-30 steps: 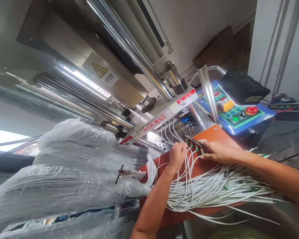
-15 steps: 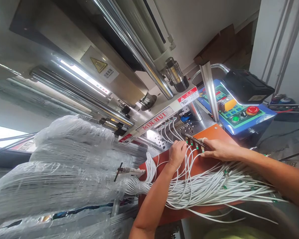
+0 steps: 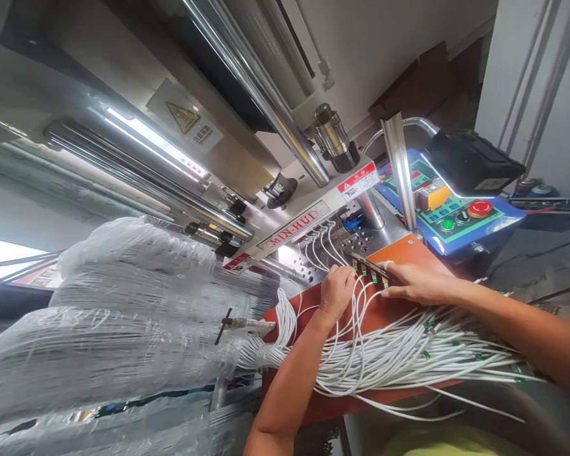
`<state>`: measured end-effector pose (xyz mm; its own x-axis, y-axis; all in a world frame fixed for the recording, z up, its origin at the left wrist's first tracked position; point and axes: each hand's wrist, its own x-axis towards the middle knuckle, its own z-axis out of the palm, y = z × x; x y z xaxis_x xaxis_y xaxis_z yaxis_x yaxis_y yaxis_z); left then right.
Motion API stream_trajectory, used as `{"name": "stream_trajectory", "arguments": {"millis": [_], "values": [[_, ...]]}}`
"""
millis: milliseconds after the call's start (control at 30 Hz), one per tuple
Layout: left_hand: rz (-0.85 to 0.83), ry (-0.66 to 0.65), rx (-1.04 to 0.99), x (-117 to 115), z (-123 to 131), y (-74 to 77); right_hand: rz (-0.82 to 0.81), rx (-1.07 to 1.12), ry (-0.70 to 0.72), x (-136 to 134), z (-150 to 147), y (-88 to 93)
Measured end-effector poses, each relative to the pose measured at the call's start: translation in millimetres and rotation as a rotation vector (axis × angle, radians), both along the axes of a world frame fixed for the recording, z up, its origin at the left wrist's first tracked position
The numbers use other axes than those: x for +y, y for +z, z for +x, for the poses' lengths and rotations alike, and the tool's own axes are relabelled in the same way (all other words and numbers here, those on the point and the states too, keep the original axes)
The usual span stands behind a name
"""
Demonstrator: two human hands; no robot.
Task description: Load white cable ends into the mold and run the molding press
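Note:
My right hand [image 3: 411, 282] is closed around the near end of a dark, narrow metal bar [image 3: 369, 263]. Along the bar sit several small connectors with green boards [image 3: 375, 277], each on a white cable. My left hand [image 3: 338, 290] is closed at the bar's far end, its curled fingertips on a white cable; the exact grip is partly hidden. Just beyond, other white cables [image 3: 335, 248] run into the press [image 3: 294, 228], under its lettered crossbar. Below my hands, a thick bundle of white cables [image 3: 389, 364] lies across the orange-brown work surface [image 3: 308, 316].
Plastic-wrapped cable bundles [image 3: 137, 316] are heaped at the left. A clamp with a T-handle [image 3: 240, 323] stands at the surface's left edge. A blue control box [image 3: 475, 215] with a red button is at the right, with a black lamp head [image 3: 475, 161] over it.
Both hands stay almost in place at the metal bar. The view has shifted slightly; the press and the cables otherwise look the same.

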<state>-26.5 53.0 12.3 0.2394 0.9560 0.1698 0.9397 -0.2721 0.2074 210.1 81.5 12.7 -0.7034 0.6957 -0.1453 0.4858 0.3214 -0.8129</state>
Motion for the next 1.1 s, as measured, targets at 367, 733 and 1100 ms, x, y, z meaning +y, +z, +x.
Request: {"name": "stream_trajectory", "arguments": {"millis": [367,733,1100], "values": [[-0.013,-0.022,0.004,2.7,-1.2,0.8,-0.02,-0.025,0.018,1.1,1.2,2.3],[-0.015,0.021,0.012,1.5,2.9,-0.6,0.339,-0.32,0.034,-12.9,-10.7,3.0],[0.027,0.072,-0.075,2.7,4.3,-8.0,0.488,-0.633,0.026,-32.2,-22.1,24.2]]}}
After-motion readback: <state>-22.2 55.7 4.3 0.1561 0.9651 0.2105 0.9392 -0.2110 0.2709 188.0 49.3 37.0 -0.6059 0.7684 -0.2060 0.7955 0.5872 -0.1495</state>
